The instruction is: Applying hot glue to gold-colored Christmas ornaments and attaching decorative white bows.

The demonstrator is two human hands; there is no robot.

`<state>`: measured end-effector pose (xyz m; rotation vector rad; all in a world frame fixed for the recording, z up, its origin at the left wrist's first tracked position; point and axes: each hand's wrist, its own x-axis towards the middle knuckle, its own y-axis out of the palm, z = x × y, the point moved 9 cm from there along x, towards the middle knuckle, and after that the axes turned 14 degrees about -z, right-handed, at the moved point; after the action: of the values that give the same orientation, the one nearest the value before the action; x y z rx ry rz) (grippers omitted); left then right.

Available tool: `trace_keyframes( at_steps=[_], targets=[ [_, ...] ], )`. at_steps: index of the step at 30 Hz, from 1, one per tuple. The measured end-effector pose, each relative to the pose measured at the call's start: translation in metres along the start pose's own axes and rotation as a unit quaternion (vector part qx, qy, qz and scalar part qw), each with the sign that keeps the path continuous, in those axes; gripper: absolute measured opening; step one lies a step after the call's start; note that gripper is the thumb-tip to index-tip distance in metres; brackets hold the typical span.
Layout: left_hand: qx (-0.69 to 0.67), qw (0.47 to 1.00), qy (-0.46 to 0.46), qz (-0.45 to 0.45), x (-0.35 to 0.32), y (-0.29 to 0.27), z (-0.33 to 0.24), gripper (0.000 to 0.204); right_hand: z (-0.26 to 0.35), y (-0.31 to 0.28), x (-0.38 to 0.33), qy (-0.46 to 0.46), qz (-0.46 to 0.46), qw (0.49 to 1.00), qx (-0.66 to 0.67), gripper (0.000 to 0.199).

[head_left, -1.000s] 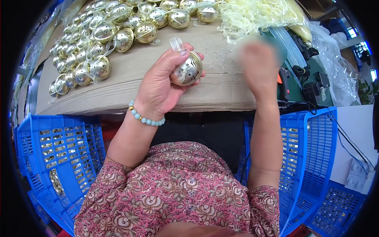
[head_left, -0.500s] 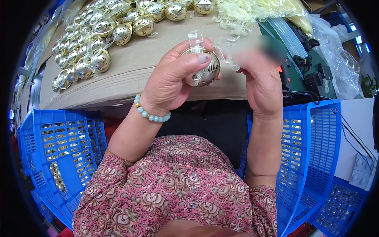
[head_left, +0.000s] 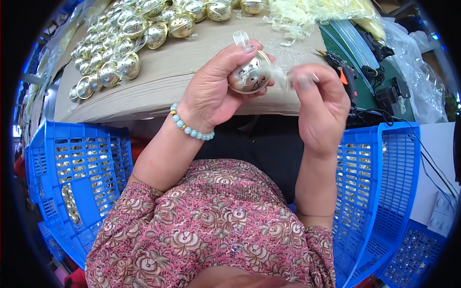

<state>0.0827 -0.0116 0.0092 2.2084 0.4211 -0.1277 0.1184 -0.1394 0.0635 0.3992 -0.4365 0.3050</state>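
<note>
My left hand (head_left: 210, 89), with a beaded bracelet on its wrist, is closed round a shiny gold ball ornament (head_left: 250, 82) with dark markings and small cut-outs. A loop of clear film (head_left: 241, 37) stands up above its thumb. Just to the right, my right hand (head_left: 322, 113) is bent, thumb and fingers pinched together. A whitish, see-through strip of film (head_left: 278, 76), smeared by motion, stretches between the ball and those fingertips. Both hands are above the near edge of the cardboard-covered table (head_left: 158, 81).
Many similar gold balls (head_left: 128, 66) lie at the back left. Crumpled yellowish film (head_left: 293, 19) is heaped at the back. To the right are clear strips (head_left: 353, 43), an orange-and-black tool (head_left: 342, 76) and cables (head_left: 370, 73). Blue crates (head_left: 89, 163) stand on both sides.
The ball has turned in my left hand, and the thumb has shifted up to its top. My right hand has dropped slightly, uncovering the tool behind it. The whole view has shifted a little.
</note>
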Motion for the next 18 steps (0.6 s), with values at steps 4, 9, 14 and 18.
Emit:
trace_keyframes(
  at_steps=[4,9,14,18],
  targets=[
    [-0.051,0.998,-0.028,-0.006,0.005,-0.001,0.006,0.02,0.015,0.035,-0.016,0.067,0.135,0.987,0.062,0.005],
    [-0.045,0.998,-0.051,0.014,0.005,-0.002,0.013,0.047,0.0,0.032,-0.01,-0.018,0.07,0.996,-0.053,0.006],
    [-0.029,0.999,-0.025,0.001,-0.003,-0.003,0.009,0.074,-0.011,0.025,-0.01,0.026,-0.019,0.999,-0.028,0.007],
    [-0.009,0.999,0.023,0.041,-0.008,0.002,0.007,0.051,-0.014,0.019,-0.009,-0.012,-0.028,0.997,-0.068,0.007]
  ],
)
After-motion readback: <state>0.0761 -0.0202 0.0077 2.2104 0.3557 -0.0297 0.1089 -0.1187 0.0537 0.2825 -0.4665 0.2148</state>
